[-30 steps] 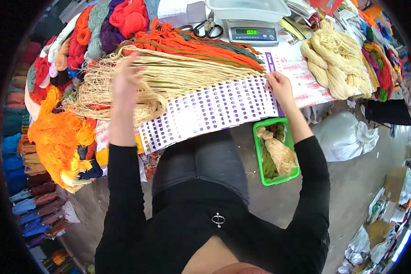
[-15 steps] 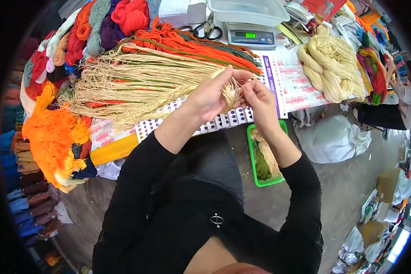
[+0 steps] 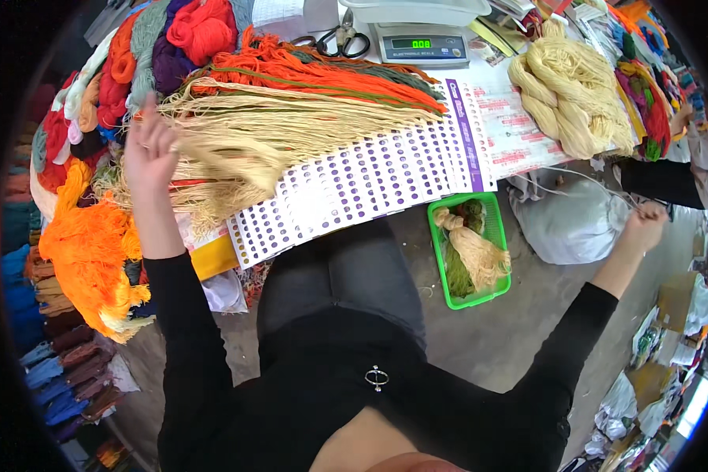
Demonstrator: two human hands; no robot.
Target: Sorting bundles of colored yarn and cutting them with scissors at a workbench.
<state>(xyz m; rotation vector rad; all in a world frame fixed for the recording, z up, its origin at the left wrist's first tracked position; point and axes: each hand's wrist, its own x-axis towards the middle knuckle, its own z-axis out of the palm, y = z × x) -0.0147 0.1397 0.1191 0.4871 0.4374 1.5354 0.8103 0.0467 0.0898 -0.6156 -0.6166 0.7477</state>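
My left hand (image 3: 153,149), smeared by motion, is raised over the left side of the table, fingers curled round one end of a cream yarn bundle (image 3: 248,167). The bundle's loose end is blurred above the punched card. Far out to the right, my right hand (image 3: 645,228) is closed on a few thin cream thread strands (image 3: 582,175), which trail up and left over a white sack. Many cut cream threads (image 3: 315,118) lie fanned along the white punched card (image 3: 354,185), with orange yarn (image 3: 291,67) behind them.
Behind the threads stand scissors (image 3: 344,39) and a digital scale (image 3: 421,46) bearing a clear tub. A cream skein (image 3: 570,98) lies to its right. Below the table edge are a green basket (image 3: 502,295) and a white sack (image 3: 570,220). Orange yarn (image 3: 86,252) hangs at left; another person (image 3: 704,165) works far right.
My hands were together over the card's right part, holding cream yarn. They have swung wide apart, the left with the bundle, the right with thin strands. More of the card now shows.
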